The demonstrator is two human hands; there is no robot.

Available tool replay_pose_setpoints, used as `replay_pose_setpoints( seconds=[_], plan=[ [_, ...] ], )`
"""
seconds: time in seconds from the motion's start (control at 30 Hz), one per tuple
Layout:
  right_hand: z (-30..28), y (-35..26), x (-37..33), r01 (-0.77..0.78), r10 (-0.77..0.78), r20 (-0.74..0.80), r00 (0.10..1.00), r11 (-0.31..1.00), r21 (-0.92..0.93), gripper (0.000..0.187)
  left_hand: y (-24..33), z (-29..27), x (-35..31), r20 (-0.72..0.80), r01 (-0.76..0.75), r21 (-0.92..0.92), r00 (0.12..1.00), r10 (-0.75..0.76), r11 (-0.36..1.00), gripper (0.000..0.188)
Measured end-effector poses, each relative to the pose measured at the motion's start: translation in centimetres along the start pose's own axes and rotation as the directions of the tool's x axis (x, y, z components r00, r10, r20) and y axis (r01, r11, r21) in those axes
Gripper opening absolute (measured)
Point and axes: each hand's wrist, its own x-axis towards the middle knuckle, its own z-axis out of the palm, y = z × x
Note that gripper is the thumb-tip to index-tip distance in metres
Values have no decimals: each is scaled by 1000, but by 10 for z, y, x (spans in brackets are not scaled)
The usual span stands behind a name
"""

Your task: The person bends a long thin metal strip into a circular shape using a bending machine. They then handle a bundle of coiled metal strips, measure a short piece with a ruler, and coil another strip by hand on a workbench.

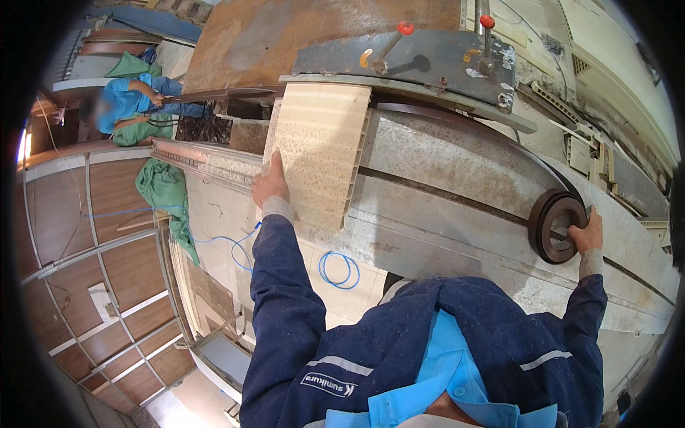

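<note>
A cream, speckled panel (321, 146), its right edge showing a row of hollow cells, lies flat on the metal machine table, its far end against the fence. My left hand (271, 189) grips the panel's left edge, one digit stretched along it and the others bent, partly hidden. At the right, my right hand (586, 234) is closed on a coiled dark brown strip (540, 230), thumb near the coil's centre hole. From the coil, the strip's free length curves away to the fence and runs along it toward the panel.
The slotted metal table (442, 200) stretches right. Behind the fence (492, 114) stand a dark plate and two red-knobbed levers (405, 28). A blue hose (339, 271) loops on the floor. Far left, a person in blue (128, 107) works near green cloths (163, 187). Off-cuts lie at right.
</note>
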Motion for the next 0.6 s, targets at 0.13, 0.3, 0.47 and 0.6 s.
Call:
replay_pose_setpoints(
  seconds=[0.13, 0.3, 0.47, 0.6],
  plan=[
    [4, 2, 3, -16, 16, 11, 1000, 1000, 6, 97, -2, 3, 2, -4, -11, 15, 1000, 11, 1000, 120],
    [4, 6, 4, 18, -18, -7, 1000, 999, 31, 98, 2, -2, 2, 35, -15, 33, 999, 14, 999, 120],
    [4, 10, 1, 25, -25, -15, 1000, 999, 25, 98, 7, -10, -2, 89, 14, 45, 996, -18, 999, 120],
    [5, 12, 1, 64, -62, -19, 998, 995, 71, 96, -2, 1, 6, 49, -16, 30, 999, 14, 999, 121]
  ],
)
